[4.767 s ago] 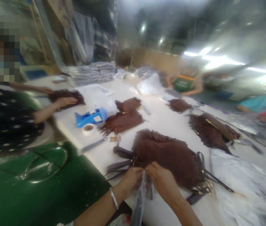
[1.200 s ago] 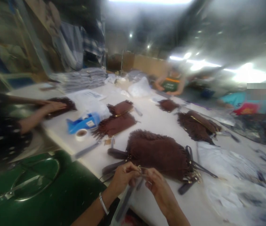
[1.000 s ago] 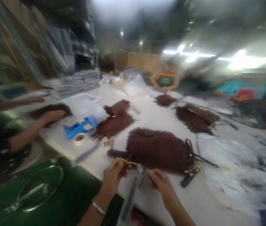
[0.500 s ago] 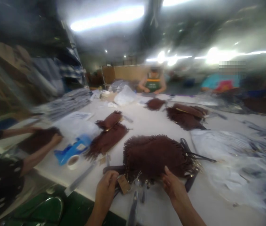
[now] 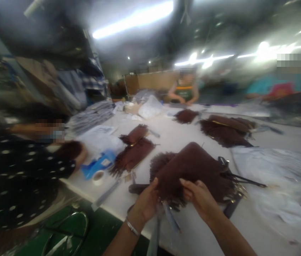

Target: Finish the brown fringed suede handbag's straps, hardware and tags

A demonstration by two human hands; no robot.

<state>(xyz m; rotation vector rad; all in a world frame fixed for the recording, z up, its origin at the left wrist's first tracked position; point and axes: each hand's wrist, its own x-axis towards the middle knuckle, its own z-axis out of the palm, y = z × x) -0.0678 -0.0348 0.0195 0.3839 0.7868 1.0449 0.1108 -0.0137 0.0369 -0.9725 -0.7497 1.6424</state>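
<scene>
A dark brown fringed bag (image 5: 193, 163) lies before me on the white table, its near flap partly raised and folded over the fringe. My left hand (image 5: 145, 203), with a bracelet at the wrist, grips the bag's left edge between thumb and fingers. The thumb and fingers of my right hand (image 5: 199, 195) pinch the front edge of the flap. A dark strap (image 5: 246, 180) with gold-coloured metal fittings sticks out at the bag's right. Below the bag a narrow grey piece (image 5: 171, 217), blurred, hangs between my hands.
More brown fringed bags (image 5: 134, 153) lie across the table (image 5: 177, 138). A blue packet (image 5: 99, 164) and a tape roll (image 5: 98, 177) are to the left, white plastic bags (image 5: 275, 199) to the right. A co-worker in dotted clothing (image 5: 14, 177) leans in at left; two people stand beyond.
Both hands have shifted onto the bag's near edge and raised its flap. The left hand has left the strap and tag. The co-worker at left has leaned further in.
</scene>
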